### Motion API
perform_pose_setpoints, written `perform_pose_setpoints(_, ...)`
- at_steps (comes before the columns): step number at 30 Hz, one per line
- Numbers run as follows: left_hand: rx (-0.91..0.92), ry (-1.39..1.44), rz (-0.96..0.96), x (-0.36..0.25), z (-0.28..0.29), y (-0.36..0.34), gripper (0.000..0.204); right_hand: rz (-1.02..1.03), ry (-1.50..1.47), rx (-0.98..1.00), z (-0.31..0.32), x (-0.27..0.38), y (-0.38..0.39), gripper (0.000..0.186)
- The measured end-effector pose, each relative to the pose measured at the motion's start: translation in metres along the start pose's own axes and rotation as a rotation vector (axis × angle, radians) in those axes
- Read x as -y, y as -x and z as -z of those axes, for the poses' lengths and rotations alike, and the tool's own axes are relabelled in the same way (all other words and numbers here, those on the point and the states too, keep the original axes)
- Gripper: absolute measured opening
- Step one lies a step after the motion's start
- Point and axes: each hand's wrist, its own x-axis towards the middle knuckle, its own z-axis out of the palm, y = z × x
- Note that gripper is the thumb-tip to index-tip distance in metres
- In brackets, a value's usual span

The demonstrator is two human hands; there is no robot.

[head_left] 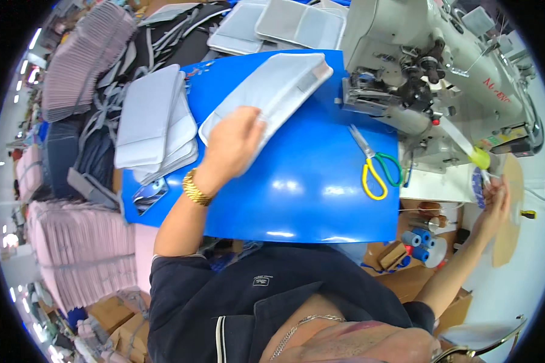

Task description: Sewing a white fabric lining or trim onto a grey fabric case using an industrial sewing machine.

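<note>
My left hand (236, 136), with a gold watch at its wrist, is closed on a light grey padded fabric panel (278, 91). The panel lies slantwise over the blue tabletop (309, 212), its far end close to the sewing machine head (393, 91). Out to the right, my right hand (496, 199) is at the machine's near end, beside a patterned purple-and-white disc (478, 187). Its fingers are curled, and what lies between them is hard to make out. Just above that hand is a yellow-green piece (481, 158) at the end of a white strip.
Scissors (372, 172) with yellow and green handles lie right of the panel. Stacked grey panels (148, 118) sit left, above a phone-like object (150, 193). More panels (300, 24) lie behind. Tied pink bundles (82, 254) stand left; thread spools (421, 239) are below the machine.
</note>
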Motion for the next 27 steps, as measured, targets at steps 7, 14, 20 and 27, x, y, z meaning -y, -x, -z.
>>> perform_pose_setpoints(7,-0.219,0.521,0.255,0.029,0.128,0.061,0.021,-0.273,-0.189,0.250,-0.128,-0.029,0.173,0.031)
perform_pose_setpoints(14,-0.441,1.054,0.555,0.019,0.139,0.124,0.018,-0.224,-0.183,0.395,-0.148,-0.048,0.210,0.027)
perform_pose_setpoints(20,-0.350,1.111,0.496,0.036,0.130,0.134,0.043,-0.301,-0.125,0.357,-0.143,-0.051,0.221,0.024)
perform_pose_setpoints(27,-0.291,1.191,0.474,0.065,0.113,0.093,0.043,-0.334,-0.101,0.367,-0.144,-0.044,0.220,0.022)
